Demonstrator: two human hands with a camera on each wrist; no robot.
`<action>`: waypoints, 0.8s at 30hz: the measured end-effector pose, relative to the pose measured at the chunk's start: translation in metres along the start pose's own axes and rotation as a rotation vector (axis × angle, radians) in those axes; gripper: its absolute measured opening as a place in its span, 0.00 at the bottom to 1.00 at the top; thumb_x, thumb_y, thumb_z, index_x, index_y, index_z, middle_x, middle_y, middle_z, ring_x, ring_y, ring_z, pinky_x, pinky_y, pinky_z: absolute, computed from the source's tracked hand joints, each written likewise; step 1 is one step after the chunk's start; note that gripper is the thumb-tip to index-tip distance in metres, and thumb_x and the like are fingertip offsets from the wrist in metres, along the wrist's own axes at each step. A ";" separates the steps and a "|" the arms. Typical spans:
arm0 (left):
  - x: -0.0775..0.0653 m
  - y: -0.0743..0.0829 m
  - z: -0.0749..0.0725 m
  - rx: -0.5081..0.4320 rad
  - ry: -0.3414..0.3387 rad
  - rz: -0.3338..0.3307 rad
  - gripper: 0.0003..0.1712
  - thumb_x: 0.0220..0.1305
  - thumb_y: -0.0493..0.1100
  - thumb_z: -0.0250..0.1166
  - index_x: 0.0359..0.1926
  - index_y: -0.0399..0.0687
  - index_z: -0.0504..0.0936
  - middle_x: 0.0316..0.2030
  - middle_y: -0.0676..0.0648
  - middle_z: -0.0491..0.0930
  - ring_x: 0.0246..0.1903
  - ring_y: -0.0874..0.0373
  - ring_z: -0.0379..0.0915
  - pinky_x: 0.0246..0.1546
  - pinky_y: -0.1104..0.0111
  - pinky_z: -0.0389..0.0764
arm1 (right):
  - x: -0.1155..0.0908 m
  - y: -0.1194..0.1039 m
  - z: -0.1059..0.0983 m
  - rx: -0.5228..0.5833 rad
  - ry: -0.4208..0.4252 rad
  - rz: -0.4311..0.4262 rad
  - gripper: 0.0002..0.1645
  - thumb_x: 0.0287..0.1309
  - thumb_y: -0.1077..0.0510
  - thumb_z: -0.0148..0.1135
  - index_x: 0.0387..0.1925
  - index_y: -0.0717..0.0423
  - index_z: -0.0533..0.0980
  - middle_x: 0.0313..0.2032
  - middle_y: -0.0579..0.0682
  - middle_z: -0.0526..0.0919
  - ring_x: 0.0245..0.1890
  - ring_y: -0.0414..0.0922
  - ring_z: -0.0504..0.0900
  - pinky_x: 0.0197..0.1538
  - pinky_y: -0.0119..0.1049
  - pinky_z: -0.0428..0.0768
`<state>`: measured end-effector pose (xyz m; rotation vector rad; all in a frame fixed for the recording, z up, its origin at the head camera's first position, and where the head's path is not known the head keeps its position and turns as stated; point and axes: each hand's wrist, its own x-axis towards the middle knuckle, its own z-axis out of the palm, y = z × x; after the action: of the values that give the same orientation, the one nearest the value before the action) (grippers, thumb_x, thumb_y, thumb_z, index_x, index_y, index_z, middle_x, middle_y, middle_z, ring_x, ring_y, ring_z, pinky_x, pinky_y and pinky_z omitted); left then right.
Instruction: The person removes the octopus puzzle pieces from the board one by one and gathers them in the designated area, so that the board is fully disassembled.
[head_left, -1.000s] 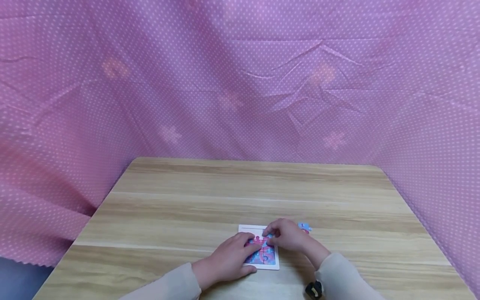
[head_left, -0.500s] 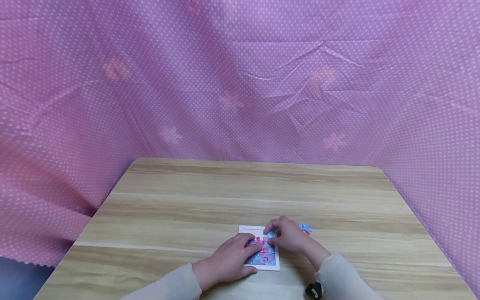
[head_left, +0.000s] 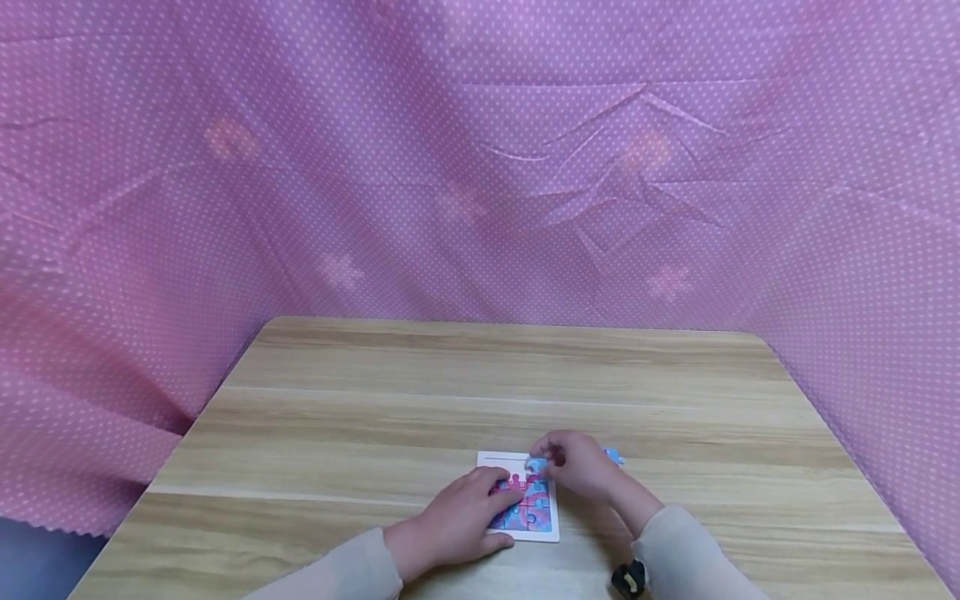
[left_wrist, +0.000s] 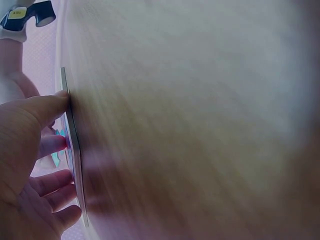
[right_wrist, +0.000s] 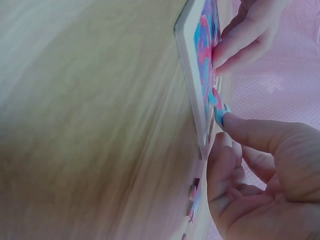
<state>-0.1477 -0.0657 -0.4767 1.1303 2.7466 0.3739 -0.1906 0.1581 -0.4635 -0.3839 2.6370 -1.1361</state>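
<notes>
A small jigsaw puzzle [head_left: 517, 518] in pink, blue and purple lies in a white-bordered puzzle tray [head_left: 492, 458] on the table. My left hand [head_left: 467, 517] rests on it from the left, fingers over the joined pieces. In the left wrist view its thumb [left_wrist: 52, 104] touches the tray's near edge. My right hand [head_left: 581, 465] is at the tray's upper right corner, pinching a light blue and pink jigsaw piece [right_wrist: 220, 112]. That piece is tilted, one side close to the joined pieces. Whether it touches them I cannot tell.
Loose jigsaw pieces [head_left: 614, 456] lie on the table just beyond my right hand, partly hidden by it; their edges [right_wrist: 192, 200] show in the right wrist view. A black band [head_left: 628, 579] is on the right wrist. Pink dotted cloth [head_left: 480, 167] surrounds the wooden table [head_left: 375, 417].
My right hand has shifted slightly away and to the right, and the pinched piece has become tilted and more visible. It now covers more of the loose pieces. My left hand stays put.
</notes>
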 end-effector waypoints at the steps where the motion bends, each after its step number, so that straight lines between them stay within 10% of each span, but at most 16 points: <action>1: 0.000 0.000 0.000 -0.001 -0.001 -0.001 0.35 0.60 0.63 0.62 0.67 0.60 0.69 0.63 0.48 0.64 0.62 0.54 0.59 0.61 0.59 0.66 | 0.000 0.000 0.000 0.004 0.000 0.000 0.11 0.54 0.66 0.66 0.38 0.48 0.81 0.32 0.42 0.77 0.35 0.43 0.74 0.39 0.38 0.77; 24: -0.001 0.003 0.000 -0.009 -0.010 -0.014 0.36 0.60 0.63 0.62 0.67 0.61 0.68 0.63 0.48 0.64 0.62 0.54 0.59 0.61 0.58 0.65 | -0.013 0.022 -0.020 0.123 0.049 -0.091 0.12 0.56 0.65 0.64 0.43 0.54 0.80 0.33 0.45 0.79 0.36 0.44 0.77 0.40 0.36 0.79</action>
<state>-0.1448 -0.0646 -0.4761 1.1067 2.7396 0.3773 -0.1878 0.1905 -0.4647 -0.4615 2.5973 -1.3452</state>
